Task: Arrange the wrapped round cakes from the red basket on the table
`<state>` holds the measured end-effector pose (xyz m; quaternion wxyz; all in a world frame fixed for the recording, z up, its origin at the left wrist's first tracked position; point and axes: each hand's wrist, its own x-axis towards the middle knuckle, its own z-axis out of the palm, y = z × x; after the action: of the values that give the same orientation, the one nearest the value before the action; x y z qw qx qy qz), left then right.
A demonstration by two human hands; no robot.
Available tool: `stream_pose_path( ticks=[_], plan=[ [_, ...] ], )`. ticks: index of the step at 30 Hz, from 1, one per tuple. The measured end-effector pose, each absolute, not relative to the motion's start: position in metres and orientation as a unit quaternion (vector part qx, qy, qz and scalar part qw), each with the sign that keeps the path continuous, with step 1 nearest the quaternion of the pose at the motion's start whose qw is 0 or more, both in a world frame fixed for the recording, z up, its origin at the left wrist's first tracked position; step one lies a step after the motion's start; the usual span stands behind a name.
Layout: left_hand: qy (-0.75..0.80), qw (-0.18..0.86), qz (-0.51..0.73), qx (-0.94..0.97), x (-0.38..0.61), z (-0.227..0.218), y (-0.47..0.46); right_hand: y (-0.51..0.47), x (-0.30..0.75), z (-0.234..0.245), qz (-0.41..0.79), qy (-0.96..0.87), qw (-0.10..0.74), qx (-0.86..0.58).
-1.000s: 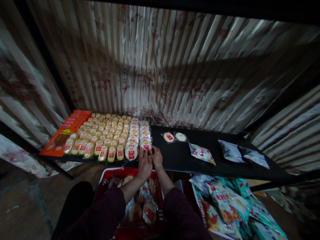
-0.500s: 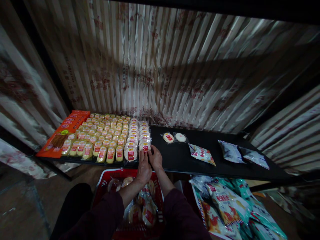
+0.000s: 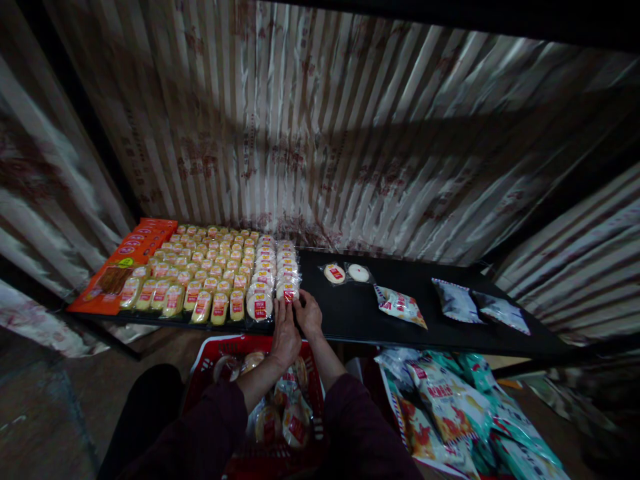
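Observation:
At the front of the rightmost row lies a round white packaged cake (image 3: pixel 287 291) with a red label. My left hand (image 3: pixel 287 337) has its fingers on the near edge of this cake, while my right hand (image 3: pixel 309 315) grips its right side. Both hands are closed around it at the shelf's front edge. Just left stands a matching row of round packaged cakes (image 3: pixel 260 307), overlapping toward the back. Further left, yellow oblong packaged cakes (image 3: pixel 201 307) fill several rows. Below my forearms, a red basket (image 3: pixel 200 363) holds more round packaged cakes (image 3: pixel 269 425).
On the black shelf (image 3: pixel 345 320), two loose round cakes (image 3: pixel 334 273) lie right of my hands, then a snack bag (image 3: pixel 400 305) and two silvery bags (image 3: pixel 457 301). An orange packet (image 3: pixel 125 267) lies at the left end. Below right, a crate holds chip bags (image 3: pixel 447 400).
The whole view has shifted slightly. Both hands stay at the same front cake, with no clear change of grip.

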<state>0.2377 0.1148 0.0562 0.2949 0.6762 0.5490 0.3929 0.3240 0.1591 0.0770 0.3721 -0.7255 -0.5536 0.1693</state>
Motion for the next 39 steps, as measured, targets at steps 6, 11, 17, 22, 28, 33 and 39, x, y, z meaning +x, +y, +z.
stream_pose_path(
  ticks=[6, 11, 17, 22, 28, 33, 39],
  plan=[
    [0.534, 0.278, 0.396, 0.693, 0.237, 0.055, 0.110, 0.159, 0.327, 0.072, 0.185, -0.535, 0.407, -0.717],
    [0.528, 0.267, 0.374, 0.714, 0.236, 0.060, 0.104, 0.157, 0.329, 0.069, 0.189, -0.522, 0.436, -0.708],
    [0.530, 0.278, 0.371, 0.710, 0.235, 0.064, 0.097, 0.149, 0.331, 0.071, 0.186, -0.521, 0.436, -0.710],
    [0.516, 0.273, 0.360, 0.728, 0.233, 0.069, 0.087, 0.136, 0.331, 0.076, 0.167, -0.515, 0.450, -0.711],
    [0.479, 0.260, 0.357, 0.759, 0.222, 0.069, 0.059, 0.095, 0.318, 0.079, 0.135, -0.527, 0.492, -0.680],
    [0.486, 0.259, 0.321, 0.771, 0.204, 0.050, 0.034, 0.053, 0.302, 0.058, 0.147, -0.554, 0.474, -0.668],
    [0.518, 0.272, 0.242, 0.774, 0.175, 0.013, 0.002, 0.020, 0.279, 0.017, 0.217, -0.573, 0.378, -0.694]
  ],
)
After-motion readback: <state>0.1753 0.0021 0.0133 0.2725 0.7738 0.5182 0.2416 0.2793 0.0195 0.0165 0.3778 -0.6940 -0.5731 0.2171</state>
